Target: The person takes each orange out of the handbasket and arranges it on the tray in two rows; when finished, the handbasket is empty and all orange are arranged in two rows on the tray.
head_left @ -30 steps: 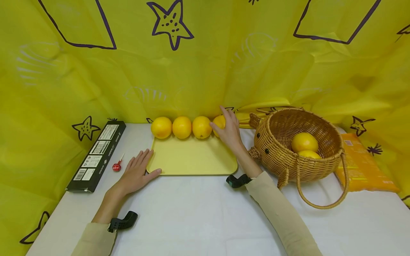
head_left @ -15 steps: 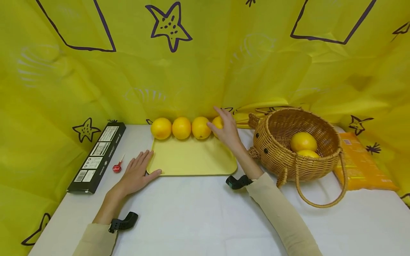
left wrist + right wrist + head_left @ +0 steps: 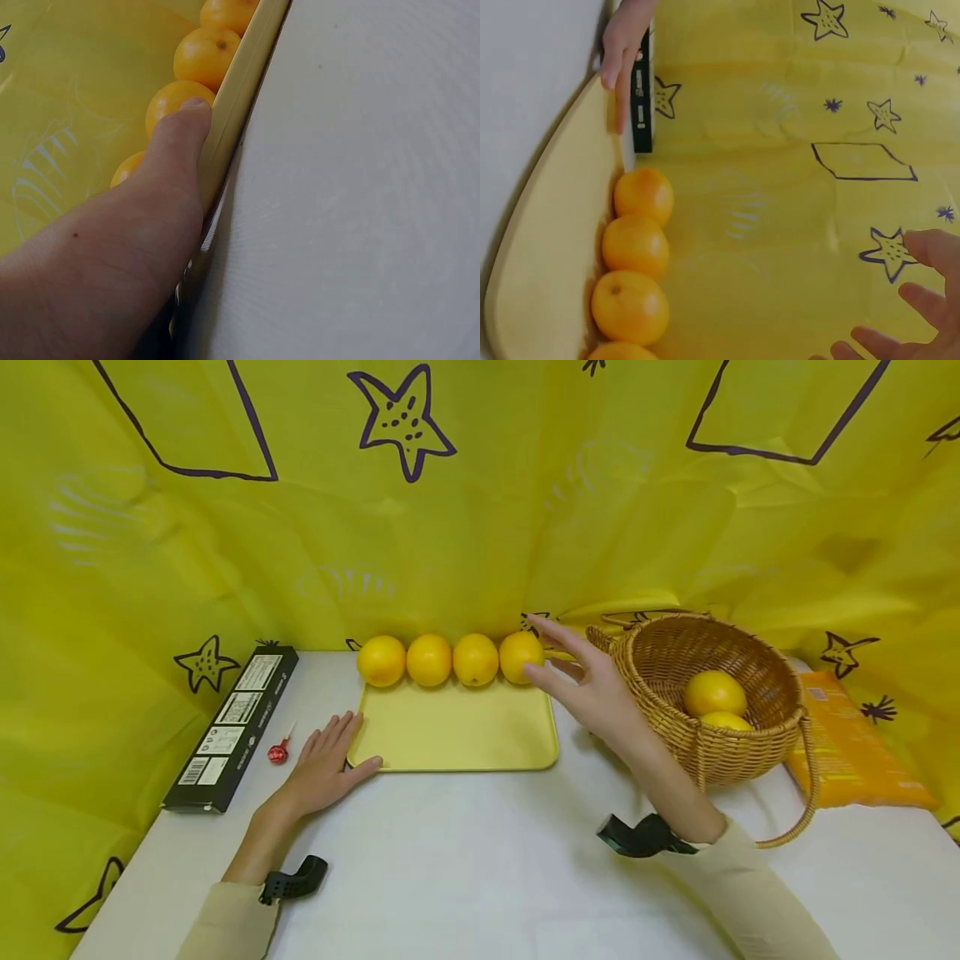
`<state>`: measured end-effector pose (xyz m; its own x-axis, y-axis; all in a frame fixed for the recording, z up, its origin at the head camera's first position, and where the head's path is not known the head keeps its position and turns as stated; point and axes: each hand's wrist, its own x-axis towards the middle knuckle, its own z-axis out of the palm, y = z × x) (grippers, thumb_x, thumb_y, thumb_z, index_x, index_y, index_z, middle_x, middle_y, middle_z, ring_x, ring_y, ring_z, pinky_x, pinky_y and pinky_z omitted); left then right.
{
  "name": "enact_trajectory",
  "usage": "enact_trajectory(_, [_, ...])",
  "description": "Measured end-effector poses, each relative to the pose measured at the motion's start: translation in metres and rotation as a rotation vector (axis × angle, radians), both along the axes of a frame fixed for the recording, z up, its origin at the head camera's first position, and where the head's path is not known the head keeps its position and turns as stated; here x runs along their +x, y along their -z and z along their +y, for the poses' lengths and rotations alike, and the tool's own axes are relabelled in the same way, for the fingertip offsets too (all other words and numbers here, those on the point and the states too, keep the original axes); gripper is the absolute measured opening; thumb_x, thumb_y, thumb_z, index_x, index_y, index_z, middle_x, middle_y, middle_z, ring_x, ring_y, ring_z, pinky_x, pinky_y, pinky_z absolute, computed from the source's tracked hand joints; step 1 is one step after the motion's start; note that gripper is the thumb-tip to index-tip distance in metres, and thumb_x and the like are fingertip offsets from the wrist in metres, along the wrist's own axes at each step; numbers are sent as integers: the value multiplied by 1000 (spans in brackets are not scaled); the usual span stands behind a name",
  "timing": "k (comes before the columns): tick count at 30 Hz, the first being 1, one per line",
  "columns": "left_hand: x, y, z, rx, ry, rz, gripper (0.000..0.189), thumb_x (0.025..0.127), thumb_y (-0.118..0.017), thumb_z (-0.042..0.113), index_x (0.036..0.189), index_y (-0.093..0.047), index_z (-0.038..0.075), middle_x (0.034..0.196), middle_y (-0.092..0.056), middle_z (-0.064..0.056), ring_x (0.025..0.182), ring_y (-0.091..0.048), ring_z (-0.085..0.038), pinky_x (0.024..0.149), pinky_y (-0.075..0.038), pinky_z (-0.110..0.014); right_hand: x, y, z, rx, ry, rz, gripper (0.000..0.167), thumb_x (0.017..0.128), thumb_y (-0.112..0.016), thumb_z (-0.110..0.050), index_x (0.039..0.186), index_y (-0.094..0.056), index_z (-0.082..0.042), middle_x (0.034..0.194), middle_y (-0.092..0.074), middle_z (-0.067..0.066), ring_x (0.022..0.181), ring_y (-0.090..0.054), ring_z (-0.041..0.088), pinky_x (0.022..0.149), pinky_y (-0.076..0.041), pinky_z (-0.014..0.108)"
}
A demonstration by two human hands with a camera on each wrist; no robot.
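A row of several oranges (image 3: 476,660) lies along the far side of a pale yellow tray (image 3: 450,727). My left hand (image 3: 318,777) rests at the tray's left edge, fingers extended and thumb on the near left corner. In the left wrist view the thumb (image 3: 180,135) lies over the tray's rim. My right hand (image 3: 600,697) is raised just right of the rightmost orange (image 3: 521,657), fingers spread and holding nothing. In the right wrist view its fingers (image 3: 930,304) stand apart from the oranges.
Right of the tray, a wicker basket (image 3: 678,752) with an animal face holds two oranges (image 3: 715,693). An orange packet (image 3: 855,743) lies beyond it. At left are a black box (image 3: 232,727) and a red lollipop (image 3: 278,751). A yellow patterned cloth (image 3: 480,527) hangs behind.
My right hand has come off the rightmost orange and moved right, toward the basket, so that orange now shows almost whole. The left hand has stayed at the tray's edge.
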<state>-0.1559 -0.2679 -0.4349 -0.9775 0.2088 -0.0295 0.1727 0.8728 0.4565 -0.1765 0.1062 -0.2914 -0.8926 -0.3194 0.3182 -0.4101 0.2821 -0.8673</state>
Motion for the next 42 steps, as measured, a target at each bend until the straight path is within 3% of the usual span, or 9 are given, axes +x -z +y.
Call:
enact_trajectory(4, [0, 1, -1, 0, 2, 2, 88, 93, -51, 57, 156, -14, 7, 162, -10, -22, 150, -6, -43, 118, -2, -63, 17, -3, 31, -19, 20, -27, 50, 96, -61, -18, 144, -46, -14, 148, -48, 2, 133, -46, 13, 106, -45, 23])
enact_trajectory(8, [0, 3, -2, 1, 2, 3, 88, 93, -51, 56, 156, -14, 7, 162, -10, -23, 150, -6, -43, 118, -2, -62, 28, -2, 63, 22, 55, -43, 48, 98, -57, -18, 144, -45, -13, 145, -50, -2, 129, -48, 3, 95, -45, 8])
enact_trajectory(20, [-2, -1, -5, -11, 1, -9, 90, 93, -51, 58, 157, -11, 8, 163, -9, -21, 151, -5, -42, 119, -1, -62, 40, 7, 116, 137, 174, -24, 46, 98, -56, -13, 143, -47, -15, 137, -52, -16, 122, -50, -6, 89, -45, 4])
enact_trajectory(27, [-2, -1, -3, -13, 1, -17, 90, 93, -51, 58, 156, -12, 8, 163, -9, -22, 150, -6, -42, 119, -1, -62, 39, 6, 130, 155, 184, -52, 46, 98, -55, -13, 143, -46, -16, 134, -53, -20, 121, -49, -9, 90, -41, 2])
enact_trajectory(30, [-1, -1, -4, -13, 0, -22, 90, 93, -51, 57, 157, -11, 8, 163, -9, -22, 150, -5, -42, 119, -1, -62, 38, 6, 134, 100, 159, -82, 47, 97, -56, -9, 143, -47, -16, 133, -55, -20, 118, -52, -8, 88, -44, 4])
enact_trajectory(35, [0, -3, -4, -8, 0, -31, 90, 93, -51, 58, 157, -11, 8, 163, -9, -21, 150, -5, -42, 119, 0, -62, 32, 8, 145, -116, 33, -160, 45, 96, -54, -1, 140, -51, -13, 131, -57, -13, 102, -66, -2, 83, -53, 12])
enact_trajectory(39, [-1, -3, -4, -6, 0, -29, 90, 93, -51, 57, 156, -11, 7, 163, -9, -22, 150, -5, -43, 119, 0, -62, 19, 5, 156, -319, -70, -308, 40, 99, -47, 0, 137, -53, -12, 129, -58, -8, 108, -63, 2, 84, -57, 21])
enact_trajectory(42, [-1, -2, -2, -1, 3, -26, 90, 93, -52, 57, 156, -12, 7, 163, -9, -23, 150, -5, -43, 119, 0, -62, 6, 0, 164, -368, -53, -427, 36, 101, -46, -4, 133, -57, -17, 126, -59, -9, 113, -57, 2, 85, -57, 23])
